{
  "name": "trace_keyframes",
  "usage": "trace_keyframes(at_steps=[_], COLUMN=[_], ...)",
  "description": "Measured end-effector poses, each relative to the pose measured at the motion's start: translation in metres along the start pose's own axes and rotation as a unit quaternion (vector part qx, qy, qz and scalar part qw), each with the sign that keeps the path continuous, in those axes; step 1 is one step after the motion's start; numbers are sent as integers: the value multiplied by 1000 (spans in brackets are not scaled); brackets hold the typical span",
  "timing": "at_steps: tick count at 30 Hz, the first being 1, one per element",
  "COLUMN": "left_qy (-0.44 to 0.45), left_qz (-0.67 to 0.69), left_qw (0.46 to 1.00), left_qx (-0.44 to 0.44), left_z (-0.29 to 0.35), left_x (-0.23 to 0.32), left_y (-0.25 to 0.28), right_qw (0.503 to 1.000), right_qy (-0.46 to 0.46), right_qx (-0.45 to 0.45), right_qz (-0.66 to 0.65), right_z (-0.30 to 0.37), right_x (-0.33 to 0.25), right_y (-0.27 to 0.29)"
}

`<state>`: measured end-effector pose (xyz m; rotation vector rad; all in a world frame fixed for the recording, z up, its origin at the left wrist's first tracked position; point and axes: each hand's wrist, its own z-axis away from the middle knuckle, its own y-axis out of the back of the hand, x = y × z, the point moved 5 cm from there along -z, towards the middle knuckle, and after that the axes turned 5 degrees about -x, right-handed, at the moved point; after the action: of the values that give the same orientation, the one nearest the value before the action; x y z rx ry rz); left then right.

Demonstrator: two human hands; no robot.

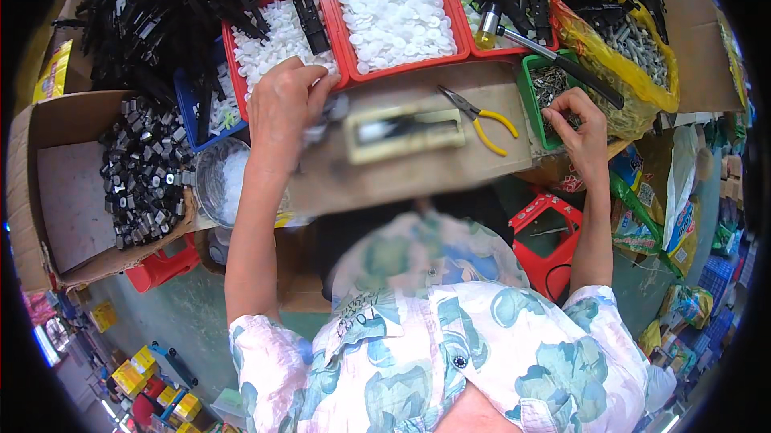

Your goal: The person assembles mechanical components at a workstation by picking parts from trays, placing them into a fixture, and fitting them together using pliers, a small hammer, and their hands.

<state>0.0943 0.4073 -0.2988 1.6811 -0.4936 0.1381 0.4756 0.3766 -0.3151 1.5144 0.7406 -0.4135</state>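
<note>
My left hand (283,108) reaches over the near edge of a red tray of small white plastic pieces (277,31). Its fingers are bent together, and what they hold, if anything, is hidden. Over a green tray (534,104) of thin metal pins (551,81), my right hand (581,129) has thumb and fingertips pinched; anything between them is too small to make out. Between my hands lies a blurred cream rectangular fixture (369,152) with a dark part (414,128) in it. Yellow-handled pliers (490,129) rest right of the fixture.
A red tray of white discs (393,19) stands at the back. A black-handled hammer (578,67) lies across the right-hand trays, beside a yellow bag of metal parts (671,71). A cardboard box (72,192) with black-and-silver pieces and a clear bowl (210,192) are left.
</note>
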Motion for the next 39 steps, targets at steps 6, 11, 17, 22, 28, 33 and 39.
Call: trace_keyframes(at_steps=[6, 11, 17, 22, 28, 33, 39], left_qy=[-26, -58, -9, 67, 212, 249, 238], left_qz=[19, 37, 139, 296, 642, 802, 828], left_qw=[999, 998, 990, 952, 732, 535, 498], left_qx=[-3, 7, -39, -44, -92, -87, -95], left_z=[4, 5, 1, 6, 36, 60, 66], left_x=[0, -5, -18, -15, 9, 35, 43], left_y=[-1, 4, 3, 1, -40, -71, -77], right_qw=[1000, 1000, 995, 987, 948, 935, 938], right_qy=[11, 10, 55, 85, 157, 182, 179], right_qx=[9, 20, 72, 88, 17, -16, -18], right_qz=[-5, -6, -31, -104, -275, -304, -295], right_z=[1, -1, -8, -12, -22, -23, -22], right_x=[-2, -9, -36, -52, -108, -139, -140], right_y=[0, 0, -2, -15, -65, -88, -95])
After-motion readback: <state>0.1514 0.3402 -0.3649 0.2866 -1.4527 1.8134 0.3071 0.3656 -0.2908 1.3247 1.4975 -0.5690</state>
